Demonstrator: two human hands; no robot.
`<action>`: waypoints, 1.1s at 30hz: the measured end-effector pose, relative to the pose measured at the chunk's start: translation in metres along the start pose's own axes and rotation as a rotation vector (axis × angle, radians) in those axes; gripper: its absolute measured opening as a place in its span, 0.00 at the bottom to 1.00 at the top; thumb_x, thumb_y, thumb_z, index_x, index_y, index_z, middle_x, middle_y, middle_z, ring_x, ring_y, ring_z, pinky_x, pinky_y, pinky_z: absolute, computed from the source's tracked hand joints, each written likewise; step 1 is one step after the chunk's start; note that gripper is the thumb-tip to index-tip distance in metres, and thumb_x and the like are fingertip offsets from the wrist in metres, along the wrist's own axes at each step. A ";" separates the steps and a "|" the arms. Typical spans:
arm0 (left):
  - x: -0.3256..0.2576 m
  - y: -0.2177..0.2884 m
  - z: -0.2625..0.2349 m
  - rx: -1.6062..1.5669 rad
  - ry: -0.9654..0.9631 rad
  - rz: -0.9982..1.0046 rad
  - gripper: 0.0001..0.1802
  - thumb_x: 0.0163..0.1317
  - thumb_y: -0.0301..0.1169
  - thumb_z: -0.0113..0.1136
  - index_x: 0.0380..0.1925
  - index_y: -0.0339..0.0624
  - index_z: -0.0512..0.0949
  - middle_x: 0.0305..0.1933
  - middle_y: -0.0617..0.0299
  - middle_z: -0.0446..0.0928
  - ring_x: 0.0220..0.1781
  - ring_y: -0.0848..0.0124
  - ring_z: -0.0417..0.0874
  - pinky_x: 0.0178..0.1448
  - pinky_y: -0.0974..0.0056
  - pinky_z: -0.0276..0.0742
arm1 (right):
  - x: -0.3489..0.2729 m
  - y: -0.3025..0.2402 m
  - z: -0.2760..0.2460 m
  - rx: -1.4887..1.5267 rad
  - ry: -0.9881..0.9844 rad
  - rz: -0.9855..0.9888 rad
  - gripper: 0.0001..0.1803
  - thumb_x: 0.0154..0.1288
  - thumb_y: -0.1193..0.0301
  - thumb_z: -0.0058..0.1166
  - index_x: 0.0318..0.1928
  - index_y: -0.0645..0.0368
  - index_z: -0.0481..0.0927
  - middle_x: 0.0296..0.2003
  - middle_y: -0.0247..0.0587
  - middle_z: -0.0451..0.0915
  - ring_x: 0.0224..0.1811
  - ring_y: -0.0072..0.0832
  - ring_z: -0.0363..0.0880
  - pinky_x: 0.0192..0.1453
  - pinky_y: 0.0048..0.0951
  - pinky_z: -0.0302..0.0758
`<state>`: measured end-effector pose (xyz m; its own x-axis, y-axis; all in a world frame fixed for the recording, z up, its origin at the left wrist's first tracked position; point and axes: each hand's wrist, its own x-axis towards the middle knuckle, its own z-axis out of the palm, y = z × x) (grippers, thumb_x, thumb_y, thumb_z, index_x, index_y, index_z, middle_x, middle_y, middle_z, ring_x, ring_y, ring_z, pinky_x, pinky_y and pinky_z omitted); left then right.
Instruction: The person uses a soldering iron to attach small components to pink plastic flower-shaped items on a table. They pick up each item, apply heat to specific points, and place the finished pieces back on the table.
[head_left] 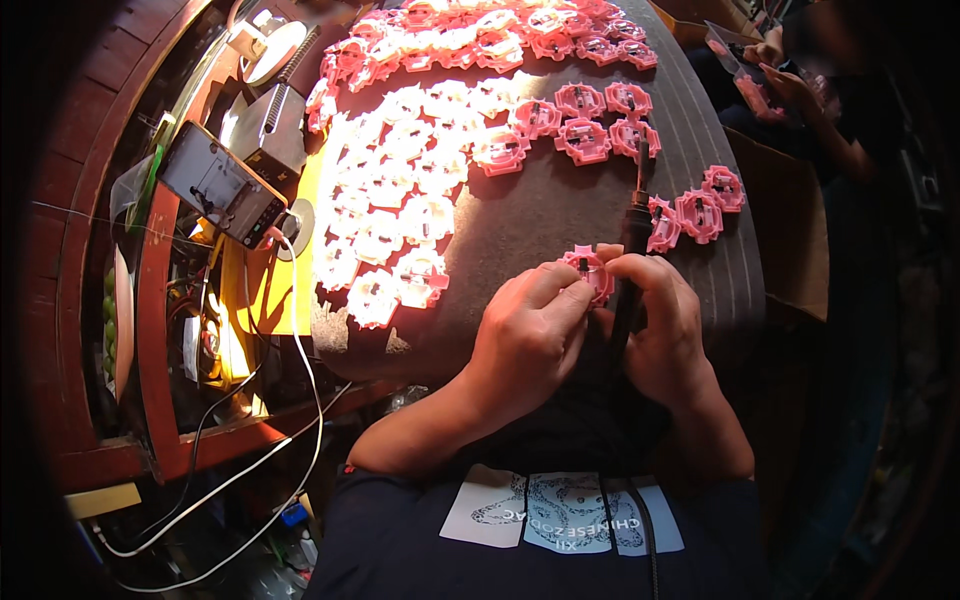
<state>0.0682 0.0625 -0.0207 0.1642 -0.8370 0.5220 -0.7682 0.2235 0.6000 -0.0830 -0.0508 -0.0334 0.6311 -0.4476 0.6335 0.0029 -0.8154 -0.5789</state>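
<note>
Pink housing (597, 275) pinched between left hand (532, 322) and right hand (668, 325), partly covered by fingers. Dark tool (635, 228): near end lost in shadow.

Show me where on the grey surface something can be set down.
Two patches of the grey surface are bare: the middle, between the sunlit pink parts and the dark tool; and the striped right edge, below the pink trio. The top and left are crowded with pink parts.

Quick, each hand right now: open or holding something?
Left hand: closed, holding a pink part.
Right hand: closed, holding a dark rod-shaped tool.
</note>
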 end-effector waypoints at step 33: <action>-0.026 0.004 -0.070 0.433 0.139 -0.246 0.14 0.63 0.20 0.73 0.49 0.37 0.86 0.48 0.51 0.85 0.37 0.57 0.89 0.41 0.57 0.86 | 0.001 -0.005 0.004 -0.056 0.022 0.024 0.26 0.59 0.83 0.70 0.57 0.59 0.78 0.49 0.53 0.88 0.44 0.53 0.87 0.47 0.46 0.82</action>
<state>0.1040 0.1204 0.0111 0.4302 -0.7577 0.4908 -0.8775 -0.2233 0.4244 -0.0798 -0.0458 -0.0320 0.6134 -0.4750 0.6310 -0.0564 -0.8232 -0.5649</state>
